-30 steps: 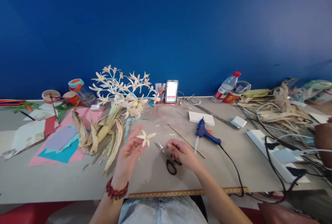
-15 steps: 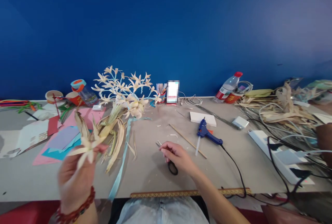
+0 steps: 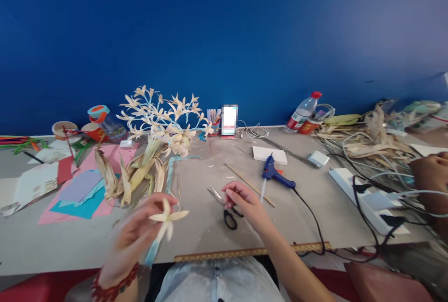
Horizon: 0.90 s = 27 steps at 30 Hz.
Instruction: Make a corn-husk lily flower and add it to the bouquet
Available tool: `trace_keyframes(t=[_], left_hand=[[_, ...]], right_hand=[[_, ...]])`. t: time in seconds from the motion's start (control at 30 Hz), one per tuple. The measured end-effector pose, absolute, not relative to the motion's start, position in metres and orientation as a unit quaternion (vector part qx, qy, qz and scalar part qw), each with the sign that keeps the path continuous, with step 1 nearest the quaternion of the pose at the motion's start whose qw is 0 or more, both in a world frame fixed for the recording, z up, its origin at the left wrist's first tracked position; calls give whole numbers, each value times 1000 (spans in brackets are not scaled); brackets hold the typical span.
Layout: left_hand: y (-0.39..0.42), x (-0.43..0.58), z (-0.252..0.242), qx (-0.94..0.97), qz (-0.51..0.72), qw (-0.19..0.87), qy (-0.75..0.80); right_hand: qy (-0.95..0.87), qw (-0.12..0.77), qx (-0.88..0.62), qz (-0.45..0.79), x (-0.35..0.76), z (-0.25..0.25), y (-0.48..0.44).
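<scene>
A pale husk flower (image 3: 167,218) with several pointed petals is pinched in my left hand (image 3: 140,227), low over the table in front of me. My right hand (image 3: 243,199) has its fingers curled, thumb against forefinger; whatever lies between them is too small or hidden to make out. Beneath and beside that hand are scissors (image 3: 230,221) with black handles, blades pointing away to the left, partly covered by the fingers. Left of centre at the back stands a bunch of similar flowers (image 3: 178,110) on light blue stems. A blue ribbon (image 3: 170,176) runs down near my left hand.
A blue glue gun (image 3: 276,173) with a cord lies right of my right hand, by a wooden stick (image 3: 248,183). Dry husks (image 3: 140,176) and coloured paper (image 3: 80,199) lie left. A power strip (image 3: 367,204) and another person's hand (image 3: 430,173) are at right.
My left hand has brought the flower to the right, closer to my right hand. My right hand has shifted slightly, and more of the scissors shows. The view has moved a little.
</scene>
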<state>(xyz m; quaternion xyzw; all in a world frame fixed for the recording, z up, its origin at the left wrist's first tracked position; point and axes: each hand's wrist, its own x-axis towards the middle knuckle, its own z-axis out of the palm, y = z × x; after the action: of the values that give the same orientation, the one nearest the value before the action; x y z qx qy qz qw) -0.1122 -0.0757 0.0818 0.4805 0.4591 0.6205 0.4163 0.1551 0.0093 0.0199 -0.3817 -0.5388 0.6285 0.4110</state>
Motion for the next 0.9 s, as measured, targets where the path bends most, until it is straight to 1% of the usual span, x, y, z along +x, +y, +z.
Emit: trace_keyframes(t=[0.07,0.2,0.33,0.47,0.63,0.9], left_hand=[[-63,-90,79,539,526,512,414],[-45,-53,66,494,485,643,327],[-38,-37,48,357,474,763,254],[-34,-34,38,278,485,798,224],[-30,-30,39,269,497,799,207],[-29,-18,47,313,470,804,186]], right_hand=[[-528,420,-383,631,159,25,5],[-531,424,-363,637,162,32,-1],[-548,422,-337,639,163,37,-2],[-598,415,-332,600,164,46,1],[-650,388,-334,561,166,57,2],[-655,371,-270,600,171,63,2]])
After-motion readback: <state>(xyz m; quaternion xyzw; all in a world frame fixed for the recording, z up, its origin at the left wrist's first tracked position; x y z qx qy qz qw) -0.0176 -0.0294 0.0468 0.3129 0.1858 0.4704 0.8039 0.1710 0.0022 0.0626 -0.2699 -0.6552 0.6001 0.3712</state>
